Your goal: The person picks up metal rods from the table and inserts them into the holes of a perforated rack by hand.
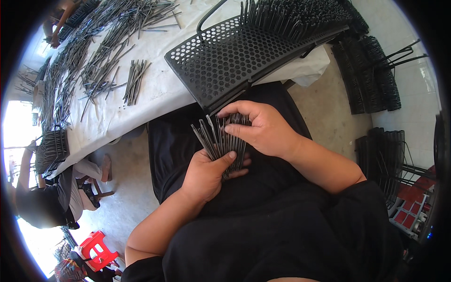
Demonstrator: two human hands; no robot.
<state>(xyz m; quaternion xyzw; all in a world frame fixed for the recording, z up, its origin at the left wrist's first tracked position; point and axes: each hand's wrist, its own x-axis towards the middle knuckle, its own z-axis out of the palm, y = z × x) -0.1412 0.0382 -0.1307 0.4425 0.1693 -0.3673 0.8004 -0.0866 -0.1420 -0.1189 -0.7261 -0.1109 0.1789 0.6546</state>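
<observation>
A fanned bundle of slim, dark grey, metallic-looking rods (215,141) is held over the wearer's black-clothed lap. The left hand (204,173) grasps its lower part, thumb laid across the rods; the right hand (263,129) curls thumb and fingers around the upper ends on the right side.

Just beyond, a black rectangular tray (221,58) punched with round holes juts past the tabletop edge, its near corner close to the bundle; a dense, bristly block of upright dark rods (300,19) fills its far end. Loose rods (101,51) lie tangled across the tabletop, a small neater bunch (135,83) nearer.

The tabletop (159,80) wears a creased, whitish covering. Filled black racks (366,75) stand at right by a white tiled wall (420,84). A red plastic stool (98,251) sits on the smooth, greyish floor (127,188), near a seated person (47,202) at left.
</observation>
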